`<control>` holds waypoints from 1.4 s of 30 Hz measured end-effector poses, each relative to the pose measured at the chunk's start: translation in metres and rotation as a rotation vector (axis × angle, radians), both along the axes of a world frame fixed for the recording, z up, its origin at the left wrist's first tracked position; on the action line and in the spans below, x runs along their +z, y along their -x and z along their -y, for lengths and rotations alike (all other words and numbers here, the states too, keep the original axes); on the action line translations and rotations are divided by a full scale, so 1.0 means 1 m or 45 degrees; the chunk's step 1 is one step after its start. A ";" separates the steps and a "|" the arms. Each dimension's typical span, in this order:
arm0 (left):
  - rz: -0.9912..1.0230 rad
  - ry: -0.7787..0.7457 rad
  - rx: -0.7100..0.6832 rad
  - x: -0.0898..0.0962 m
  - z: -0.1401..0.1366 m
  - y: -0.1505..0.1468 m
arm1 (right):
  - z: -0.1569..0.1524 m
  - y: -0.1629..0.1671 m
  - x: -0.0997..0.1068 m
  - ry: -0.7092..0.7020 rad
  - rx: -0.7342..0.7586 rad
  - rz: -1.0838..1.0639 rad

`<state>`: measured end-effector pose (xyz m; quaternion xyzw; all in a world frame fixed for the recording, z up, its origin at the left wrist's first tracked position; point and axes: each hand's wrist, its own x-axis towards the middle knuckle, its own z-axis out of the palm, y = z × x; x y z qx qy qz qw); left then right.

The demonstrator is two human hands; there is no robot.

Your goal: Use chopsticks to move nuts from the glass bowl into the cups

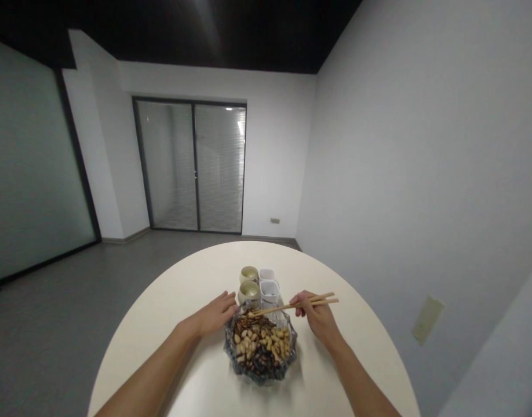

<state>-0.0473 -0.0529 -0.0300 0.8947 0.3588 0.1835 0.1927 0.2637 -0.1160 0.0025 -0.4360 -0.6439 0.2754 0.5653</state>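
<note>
Chopsticks (287, 306) angled over the glass bowl (229, 350), right there on the tabletop (353, 370)!
Far left, your left hand (217, 314) has its fingers stretched out, clamped on nothing, by the bowl's rim; contact, I cannot tell; pale green cups (249, 293) stand just behind, so a shove on the bowl could knock them; brown pieces (242, 325) lie beneath the chopstick tips, and a loose pinch could drop one among the pistachios (247, 344); white containers (270, 292) sit beside the cups, near enough for a stray swing to tip; far right, your right hand (319, 319) has fingers clamped on the chopsticks, and uneven pressure could cross their tips.
</note>
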 end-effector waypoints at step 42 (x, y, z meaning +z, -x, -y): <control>0.033 0.006 -0.026 -0.009 -0.005 0.003 | -0.015 -0.005 -0.014 -0.261 -0.438 -0.126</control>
